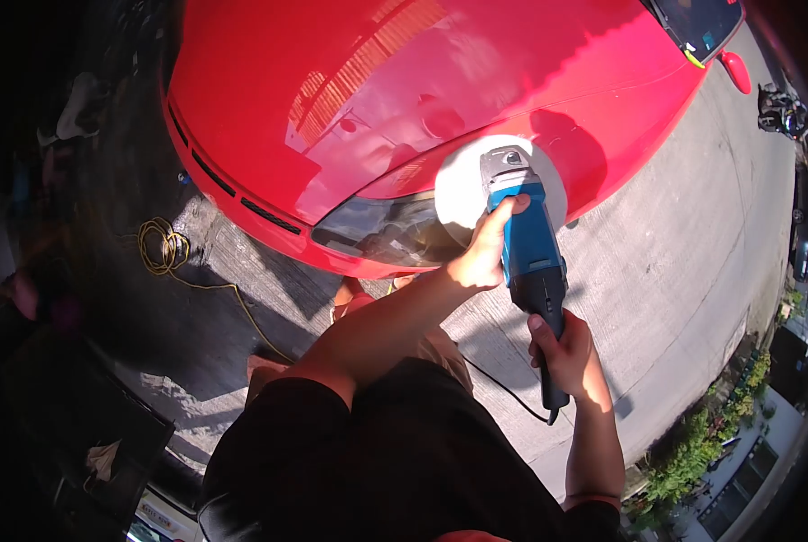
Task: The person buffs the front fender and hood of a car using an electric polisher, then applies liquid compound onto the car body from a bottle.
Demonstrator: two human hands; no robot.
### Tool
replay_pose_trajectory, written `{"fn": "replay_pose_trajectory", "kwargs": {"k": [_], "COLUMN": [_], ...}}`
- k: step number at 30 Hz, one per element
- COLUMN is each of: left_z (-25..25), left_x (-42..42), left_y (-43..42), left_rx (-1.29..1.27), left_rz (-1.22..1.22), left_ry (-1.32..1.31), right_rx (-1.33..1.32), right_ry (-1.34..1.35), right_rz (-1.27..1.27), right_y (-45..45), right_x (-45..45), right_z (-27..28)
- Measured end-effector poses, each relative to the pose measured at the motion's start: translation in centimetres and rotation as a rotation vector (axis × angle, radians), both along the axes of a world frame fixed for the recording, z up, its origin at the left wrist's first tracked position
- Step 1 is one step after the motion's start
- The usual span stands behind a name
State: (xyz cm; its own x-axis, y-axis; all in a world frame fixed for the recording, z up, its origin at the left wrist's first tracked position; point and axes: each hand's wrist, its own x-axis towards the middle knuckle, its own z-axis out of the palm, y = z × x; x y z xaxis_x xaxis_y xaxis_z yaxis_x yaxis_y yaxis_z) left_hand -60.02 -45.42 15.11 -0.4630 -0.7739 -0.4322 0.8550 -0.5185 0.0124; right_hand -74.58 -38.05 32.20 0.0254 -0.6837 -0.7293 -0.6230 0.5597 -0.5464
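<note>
A blue and black car polisher [530, 237] with a wide white round pad [458, 190] is in both my hands. My left hand [487, 248] is closed round its blue body near the metal head, thumb on top. Farther back, my right hand [568, 354] grips the black rear handle. The pad lies over the front corner of a red car [331, 108], beside the headlight [390, 230] and partly covering it. Whether the pad presses on the surface or spins, I cannot tell. A black cord [512, 393] runs from the handle's end toward my body.
On the concrete ground to the left lies a coiled yellow extension cord [163, 248], its line running toward my legs. The car's side mirror [735, 72] sticks out at upper right. A motorcycle [781, 113] stands farther right, and green plants [693, 452] line the lower right.
</note>
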Motion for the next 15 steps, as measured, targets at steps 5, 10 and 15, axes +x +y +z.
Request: {"fn": "replay_pose_trajectory", "kwargs": {"k": [5,10,15], "left_z": [1.1,-0.5,-2.3], "left_x": [-1.1,1.6,5.7], "left_y": [-4.2,0.1,5.1], "left_rx": [0.018,0.016,0.166], "left_rz": [0.055,0.112,0.173], "left_ry": [-0.037,0.076,-0.087], "right_rx": [-0.009,0.033,0.083], "right_ry": [0.097,0.110,0.140], "right_rz": [0.053,0.172,0.388], "right_y": [-4.0,-2.0,0.4], "right_x": [0.6,1.3,3.3], "right_z": [1.6,-0.3,-3.4]}}
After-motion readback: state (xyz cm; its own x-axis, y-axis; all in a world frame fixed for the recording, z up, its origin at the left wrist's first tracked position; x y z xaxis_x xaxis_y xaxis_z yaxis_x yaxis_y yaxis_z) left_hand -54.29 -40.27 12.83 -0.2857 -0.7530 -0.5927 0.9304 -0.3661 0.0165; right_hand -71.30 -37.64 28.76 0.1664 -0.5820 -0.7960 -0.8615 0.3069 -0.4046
